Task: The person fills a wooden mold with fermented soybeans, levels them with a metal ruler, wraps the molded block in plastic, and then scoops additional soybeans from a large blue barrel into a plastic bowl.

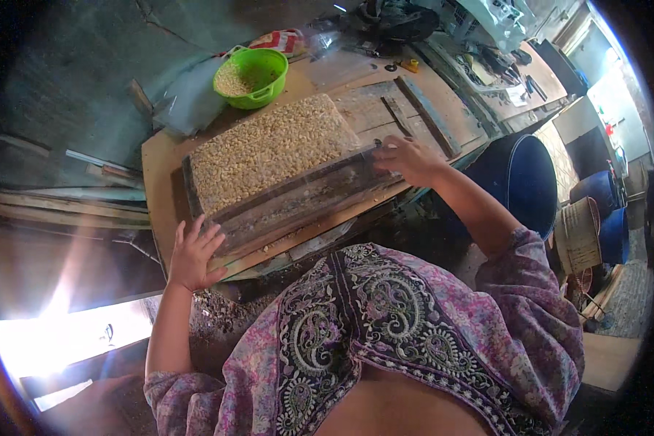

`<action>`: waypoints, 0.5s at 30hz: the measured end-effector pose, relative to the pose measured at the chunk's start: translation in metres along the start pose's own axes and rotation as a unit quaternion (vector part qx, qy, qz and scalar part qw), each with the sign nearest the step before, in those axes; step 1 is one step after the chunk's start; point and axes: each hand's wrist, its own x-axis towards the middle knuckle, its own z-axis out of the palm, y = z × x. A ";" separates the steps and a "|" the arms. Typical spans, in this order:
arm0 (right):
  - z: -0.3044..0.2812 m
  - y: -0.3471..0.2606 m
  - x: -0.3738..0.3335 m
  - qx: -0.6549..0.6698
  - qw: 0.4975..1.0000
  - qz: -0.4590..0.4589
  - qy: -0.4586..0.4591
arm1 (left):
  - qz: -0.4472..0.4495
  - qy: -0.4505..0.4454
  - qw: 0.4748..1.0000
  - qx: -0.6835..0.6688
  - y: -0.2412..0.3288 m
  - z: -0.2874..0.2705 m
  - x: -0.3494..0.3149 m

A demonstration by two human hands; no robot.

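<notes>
On the wooden board lies a thick rectangular slab of pale, nut-like pieces pressed together. Dark wooden strips edge its left end, and a long wooden bar runs along its near side. My left hand is at the bar's near left end, fingers spread, holding nothing; whether it touches the wood I cannot tell. Over the bar's right end, my right hand has its fingers bent and apart, the tips at the wood. Behind the slab, a green plastic basin holds loose pale pieces of the same look.
A loose wooden strip lies at the board's right end. Black bags and assorted items crowd the table's far side. Large blue barrels stand to the right. Planks are stacked at the left, and crumbs lie along the table's front edge.
</notes>
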 end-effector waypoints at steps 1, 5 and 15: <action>0.000 0.000 0.003 0.001 1.000 -0.004 0.001 | -0.004 -0.001 1.000 0.001 -0.001 -0.002 0.001; 0.010 0.003 0.014 -0.058 0.996 -0.063 0.022 | 0.005 -0.015 1.000 0.018 0.001 -0.004 0.013; -0.014 -0.016 0.031 -0.113 0.991 -0.064 -0.028 | -0.017 0.001 1.000 -0.013 0.010 -0.002 0.025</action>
